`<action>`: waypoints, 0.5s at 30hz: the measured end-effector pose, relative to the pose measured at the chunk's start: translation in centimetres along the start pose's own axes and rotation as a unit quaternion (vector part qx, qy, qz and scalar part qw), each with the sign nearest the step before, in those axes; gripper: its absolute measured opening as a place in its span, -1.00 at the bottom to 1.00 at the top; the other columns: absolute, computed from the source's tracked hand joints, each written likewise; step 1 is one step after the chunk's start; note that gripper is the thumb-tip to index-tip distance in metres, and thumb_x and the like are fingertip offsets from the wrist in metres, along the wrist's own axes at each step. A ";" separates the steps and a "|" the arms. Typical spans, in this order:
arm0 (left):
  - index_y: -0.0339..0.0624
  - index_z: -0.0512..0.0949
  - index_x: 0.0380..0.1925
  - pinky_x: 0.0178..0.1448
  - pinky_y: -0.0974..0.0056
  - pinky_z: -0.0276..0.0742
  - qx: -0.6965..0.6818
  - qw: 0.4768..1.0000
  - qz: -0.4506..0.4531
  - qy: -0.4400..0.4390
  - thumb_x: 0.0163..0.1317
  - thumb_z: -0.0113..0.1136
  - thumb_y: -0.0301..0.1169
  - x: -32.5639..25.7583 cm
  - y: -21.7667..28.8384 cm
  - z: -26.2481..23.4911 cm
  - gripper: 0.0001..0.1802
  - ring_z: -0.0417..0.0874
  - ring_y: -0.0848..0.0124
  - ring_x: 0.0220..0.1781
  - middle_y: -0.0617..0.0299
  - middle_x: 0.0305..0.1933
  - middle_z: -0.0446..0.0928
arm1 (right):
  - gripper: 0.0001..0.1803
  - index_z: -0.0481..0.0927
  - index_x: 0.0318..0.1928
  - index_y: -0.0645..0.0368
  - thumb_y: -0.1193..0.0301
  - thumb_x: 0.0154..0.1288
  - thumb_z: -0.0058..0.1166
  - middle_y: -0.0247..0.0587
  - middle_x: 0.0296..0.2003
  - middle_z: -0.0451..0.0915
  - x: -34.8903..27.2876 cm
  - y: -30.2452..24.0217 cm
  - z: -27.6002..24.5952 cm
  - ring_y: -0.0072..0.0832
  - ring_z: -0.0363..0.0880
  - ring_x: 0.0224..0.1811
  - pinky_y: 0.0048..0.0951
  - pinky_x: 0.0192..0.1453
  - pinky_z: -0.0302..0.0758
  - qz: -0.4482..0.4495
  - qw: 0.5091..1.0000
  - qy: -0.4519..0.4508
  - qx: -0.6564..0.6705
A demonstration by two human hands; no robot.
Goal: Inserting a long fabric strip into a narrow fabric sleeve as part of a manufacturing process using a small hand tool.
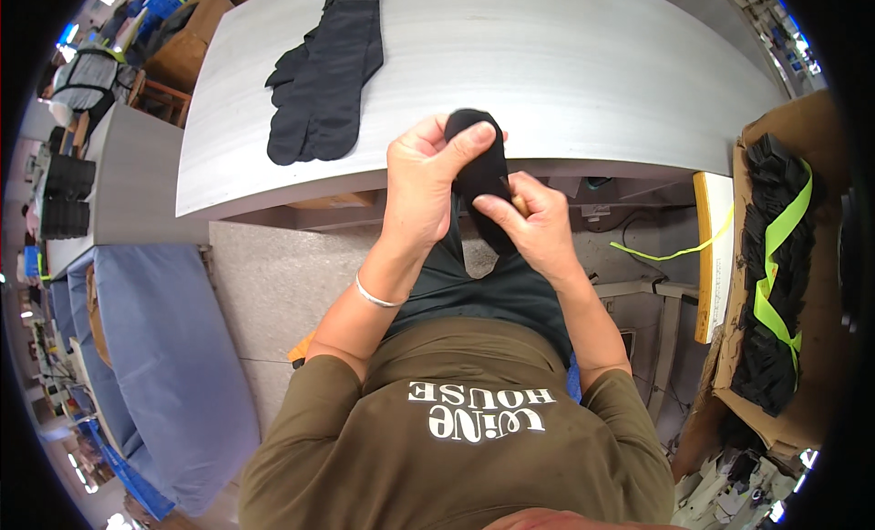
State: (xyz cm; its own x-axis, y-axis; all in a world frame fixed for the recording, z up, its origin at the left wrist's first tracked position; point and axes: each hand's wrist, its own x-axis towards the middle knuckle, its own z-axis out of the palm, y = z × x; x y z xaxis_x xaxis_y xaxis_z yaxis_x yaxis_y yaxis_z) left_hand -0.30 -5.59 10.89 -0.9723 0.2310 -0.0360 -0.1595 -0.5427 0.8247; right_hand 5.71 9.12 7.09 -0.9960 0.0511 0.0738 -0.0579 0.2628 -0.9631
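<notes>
A black fabric strip (478,170) with a rounded upper end is held up in front of my body, just off the near edge of the table. My left hand (419,184) grips its upper part, thumb pressed flat on the face and fingers behind. Lower down, my right hand (538,225) is closed at the strip's right edge, its thumb on the fabric. Between those right fingers shows a small tan, handle-like thing (520,205); its kind is mostly hidden. Several similar black strips (324,102) with rounded ends lie overlapped on the table's left part.
The pale grey table (565,74) curves across the front, with a shelf beneath. At right stands a cardboard box (793,421) of black pieces with a neon yellow ribbon (775,257). Blue-grey cloth (173,366) covers something at left. A second grey table (137,174) stands beyond it.
</notes>
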 end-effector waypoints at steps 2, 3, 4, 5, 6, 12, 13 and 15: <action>-0.35 0.60 -0.24 -0.19 0.39 0.63 -0.002 1.000 0.019 0.018 0.24 0.37 -0.44 0.8 0.4 0.0 -0.80 0.67 0.49 -0.29 0.08 -0.29 0.68 | -0.64 0.49 -0.48 0.25 0.32 0.17 0.43 -0.51 -0.66 0.12 -0.8 0.6 1.1 -0.71 0.06 -0.56 -0.51 -0.54 0.10 0.046 0.997 -0.019 0.053; -0.36 0.60 -0.18 -0.11 0.35 0.64 0.011 1.000 0.011 0.004 0.27 0.34 -0.41 1.2 0.5 -0.1 -0.77 0.69 0.44 -0.23 0.05 -0.23 0.69 | -0.58 0.41 -0.52 0.22 0.31 0.18 0.42 -0.52 -0.66 0.10 -0.8 1.0 1.1 -0.72 0.05 -0.56 -0.51 -0.55 0.08 0.033 0.999 -0.009 0.035; -0.37 0.59 -0.13 -0.02 0.32 0.65 0.025 1.000 0.002 -0.011 0.31 0.31 -0.39 1.5 0.6 -0.3 -0.74 0.71 0.39 -0.16 0.02 -0.17 0.69 | -0.53 0.33 -0.56 0.20 0.29 0.20 0.41 -0.52 -0.67 0.08 -0.8 1.3 1.0 -0.72 0.03 -0.56 -0.51 -0.55 0.07 0.021 1.000 0.001 0.018; -0.37 0.57 -0.03 0.07 0.30 0.61 0.016 0.999 0.015 -0.031 0.34 0.28 -0.33 2.0 0.0 -0.4 -0.66 0.69 0.38 -0.09 0.03 -0.10 0.67 | -0.49 0.27 -0.57 0.18 0.28 0.21 0.40 -0.54 -0.66 0.09 -0.7 1.5 0.4 -0.73 0.04 -0.55 -0.51 -0.56 0.07 0.010 1.000 0.023 -0.009; -0.38 0.54 0.06 0.17 0.29 0.56 0.007 0.998 0.028 -0.049 0.37 0.25 -0.28 2.3 -0.8 -0.6 -0.59 0.67 0.38 -0.01 0.04 -0.03 0.66 | -0.44 0.21 -0.58 0.16 0.27 0.22 0.39 -0.56 -0.66 0.09 0.0 0.9 -0.2 -0.73 0.04 -0.54 -0.50 -0.56 0.07 0.001 0.998 0.043 -0.036; -0.38 0.34 0.31 0.14 0.38 0.47 0.048 0.967 -0.188 -0.166 0.37 0.24 -0.17 0.1 -5.3 -2.1 -0.34 0.56 0.52 0.01 0.13 0.09 0.55 | -0.77 0.65 -0.27 0.25 0.32 0.31 0.27 -0.46 -0.47 0.61 7.8 -0.6 -3.6 -0.78 0.47 -0.48 -0.63 -0.47 0.38 0.047 0.967 0.143 0.207; -0.35 0.40 0.25 0.10 0.34 0.54 0.039 0.940 -0.268 -0.207 0.35 0.27 -0.19 -0.3 -6.4 -3.1 -0.39 0.62 0.44 0.02 0.08 0.10 0.56 | -0.77 0.64 -0.28 0.26 0.32 0.29 0.28 -0.46 -0.45 0.61 10.1 1.8 -4.6 -0.78 0.45 -0.49 -0.62 -0.47 0.38 0.029 0.965 0.152 0.210; -0.37 0.45 0.17 0.12 0.20 0.63 -0.004 0.920 -0.334 -0.204 0.34 0.27 -0.25 -1.8 -7.6 -4.2 -0.48 0.66 0.25 0.07 -0.01 0.10 0.57 | -0.72 0.65 -0.17 0.29 0.28 0.33 0.24 -0.31 -0.31 0.65 13.4 2.9 -5.6 -0.64 0.52 -0.37 -0.52 -0.26 0.47 0.044 0.970 0.166 0.170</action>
State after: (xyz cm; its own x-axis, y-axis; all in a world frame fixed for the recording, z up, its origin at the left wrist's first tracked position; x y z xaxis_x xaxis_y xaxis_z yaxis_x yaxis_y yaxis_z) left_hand 1.91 -5.31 2.34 -0.5113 0.7987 -0.3173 -0.7016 -0.1748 0.6908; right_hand -7.38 16.01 6.76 -0.9240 0.3821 0.0121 -0.0489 -0.0867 -0.9950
